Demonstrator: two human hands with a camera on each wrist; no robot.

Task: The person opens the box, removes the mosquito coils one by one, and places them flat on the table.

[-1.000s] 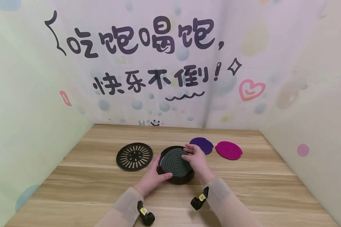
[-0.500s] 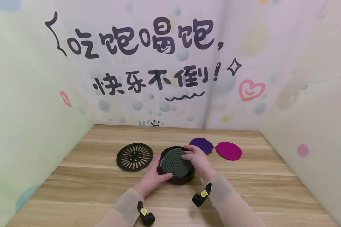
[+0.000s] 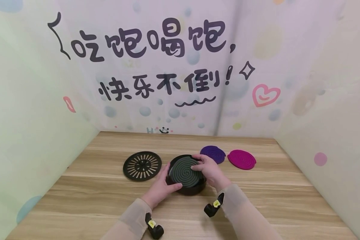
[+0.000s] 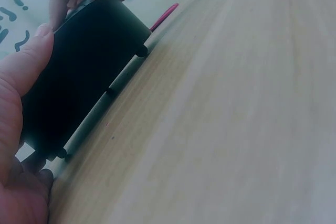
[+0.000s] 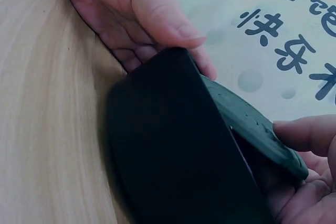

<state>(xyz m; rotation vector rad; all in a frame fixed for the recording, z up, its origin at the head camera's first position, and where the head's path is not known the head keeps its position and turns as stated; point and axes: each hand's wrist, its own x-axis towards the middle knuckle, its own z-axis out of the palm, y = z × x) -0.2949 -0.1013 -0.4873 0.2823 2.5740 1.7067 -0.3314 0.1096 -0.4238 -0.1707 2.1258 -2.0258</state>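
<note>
A dark green mosquito coil [image 3: 184, 173] lies tilted in the mouth of a round black mosquito coil holder [image 3: 189, 191]. My left hand [image 3: 159, 189] grips the holder's left side, thumb at the near rim. At the far right edge, my right hand [image 3: 211, 170] pinches the coil between thumb and fingers. The right wrist view has the pinched edge of the green coil [image 5: 257, 121] raised above the rim of the black holder [image 5: 168, 140]. Short feet show under the holder [image 4: 86, 72] in the left wrist view. Its inside is mostly hidden by the coil.
A black slotted lid [image 3: 143, 163] lies on the wooden table [image 3: 108, 200] to the left of the holder. Behind the right hand is a purple coil [image 3: 213, 154], with a magenta coil [image 3: 242, 159] to its right. Printed cloth walls [image 3: 174, 116] enclose the table.
My right hand has shifted slightly, and the green coil has slid a little to the left within the holder. The left hand and holder have stayed almost still.
</note>
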